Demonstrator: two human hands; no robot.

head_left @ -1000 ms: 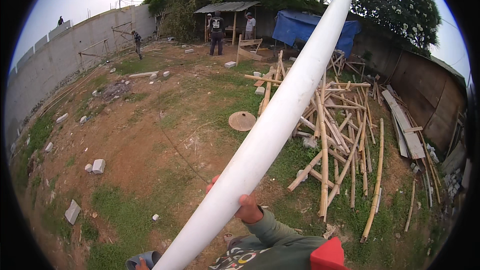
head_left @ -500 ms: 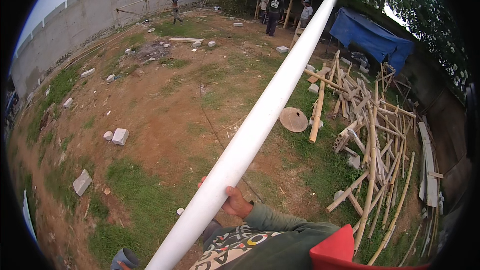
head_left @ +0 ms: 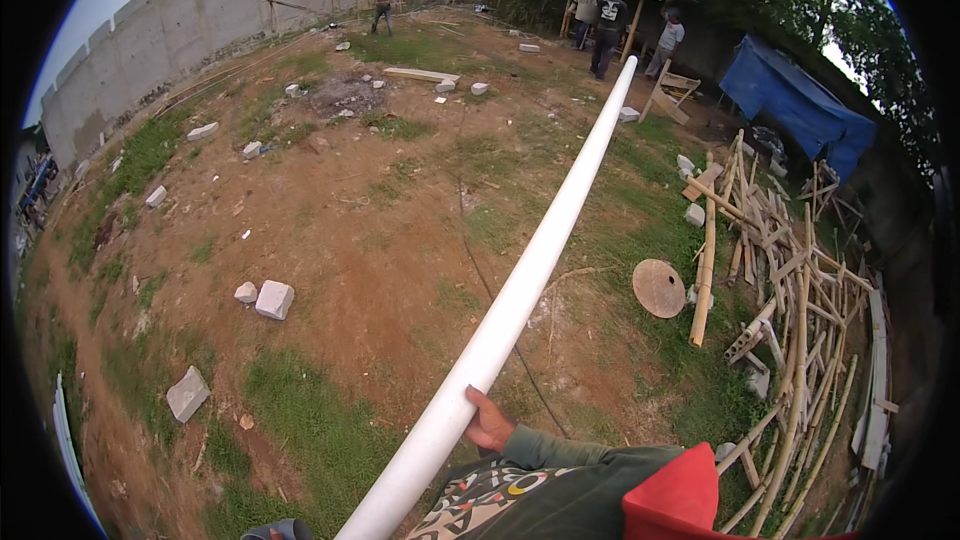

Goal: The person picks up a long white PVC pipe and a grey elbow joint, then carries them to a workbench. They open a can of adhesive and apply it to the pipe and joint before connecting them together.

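A long white plastic pipe (head_left: 540,260) runs from the lower edge up and away to the right, its far end raised off the ground. My right hand (head_left: 489,422) grips it from the right side, near its close end. The thumb lies on top of the pipe, and the other fingers are mostly hidden by the pipe. A dark green sleeve (head_left: 550,448) covers the right forearm. My left hand does not show. At the lower edge, left of the pipe, a dark grey rounded thing (head_left: 275,531) is cut off and cannot be made out.
Bamboo poles and timber (head_left: 790,290) lie heaped at right, beside a round woven disc (head_left: 659,288). Pale blocks (head_left: 275,300) dot the ground at left. Several people (head_left: 610,25) stand by a shelter near a blue tarp (head_left: 790,90). A grey wall (head_left: 220,30) closes the back.
The pipe's far end has dropped and come leftward, away from the tarp. My right hand still grips it. The whole scene has shifted rightward and slightly down in view.
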